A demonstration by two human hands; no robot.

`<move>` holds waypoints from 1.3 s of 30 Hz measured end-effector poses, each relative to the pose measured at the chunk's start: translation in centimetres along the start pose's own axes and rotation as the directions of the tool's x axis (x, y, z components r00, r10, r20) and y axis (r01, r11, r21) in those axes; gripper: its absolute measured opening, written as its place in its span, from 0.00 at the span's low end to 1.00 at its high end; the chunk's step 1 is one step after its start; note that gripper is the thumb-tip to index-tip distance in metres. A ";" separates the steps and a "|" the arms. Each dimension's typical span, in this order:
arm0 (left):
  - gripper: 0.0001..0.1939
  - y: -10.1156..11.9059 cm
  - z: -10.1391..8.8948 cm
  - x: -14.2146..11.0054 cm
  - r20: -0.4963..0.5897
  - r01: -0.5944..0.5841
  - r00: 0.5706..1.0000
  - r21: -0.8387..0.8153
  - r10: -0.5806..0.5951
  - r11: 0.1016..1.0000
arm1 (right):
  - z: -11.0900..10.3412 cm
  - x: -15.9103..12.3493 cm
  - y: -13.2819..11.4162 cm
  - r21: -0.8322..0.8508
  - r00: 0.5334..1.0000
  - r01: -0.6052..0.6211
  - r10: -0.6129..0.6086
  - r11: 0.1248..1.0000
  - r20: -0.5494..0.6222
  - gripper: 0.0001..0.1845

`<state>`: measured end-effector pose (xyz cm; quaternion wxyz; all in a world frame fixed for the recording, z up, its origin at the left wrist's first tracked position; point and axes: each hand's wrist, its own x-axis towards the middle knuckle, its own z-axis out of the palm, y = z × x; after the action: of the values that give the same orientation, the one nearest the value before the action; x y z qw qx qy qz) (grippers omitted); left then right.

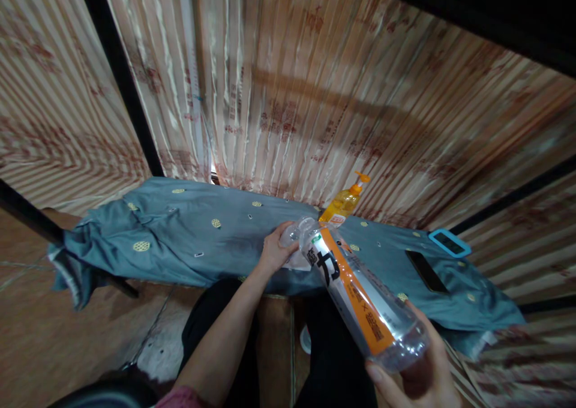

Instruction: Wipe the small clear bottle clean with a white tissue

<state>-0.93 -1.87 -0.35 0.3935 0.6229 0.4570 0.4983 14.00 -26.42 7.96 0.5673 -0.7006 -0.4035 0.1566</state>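
Observation:
My right hand (418, 372) is wrapped round the base of a clear plastic bottle (360, 288) with an orange and white label, tilted with its neck pointing away from me. My left hand (275, 251) is closed at the bottle's neck, on what looks like a small clear cap or cup (290, 235); I cannot make it out. Both hands are over the near edge of a low surface covered with a blue-grey cloth (193, 240) dotted with small gold motifs.
An orange pump bottle (344, 204) stands on the cloth behind the clear bottle. A dark phone (425, 271) and a blue-rimmed device (450, 243) lie at the right. Striped curtains (315, 96) hang behind. My dark-trousered legs (333, 360) and a brown tiled floor (67, 330) are below.

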 end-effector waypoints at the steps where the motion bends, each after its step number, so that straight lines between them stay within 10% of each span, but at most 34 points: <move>1: 0.27 0.0 0.0 0.0 -0.004 0.001 1.000 0.002 -0.001 1.000 | 0.0 0.0 0.0 0.003 1.000 -0.001 0.001 1.000 0.002 0.54; 39: 0.26 0.2 0.0 0.0 -0.005 -0.006 1.000 -0.006 0.006 1.000 | 0.0 0.1 -0.1 0.003 1.000 -0.008 0.008 1.000 0.007 0.55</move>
<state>-0.93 -1.95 -0.16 0.3928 0.6219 0.4546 0.5023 13.99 -26.33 8.06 0.5665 -0.7008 -0.4022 0.1620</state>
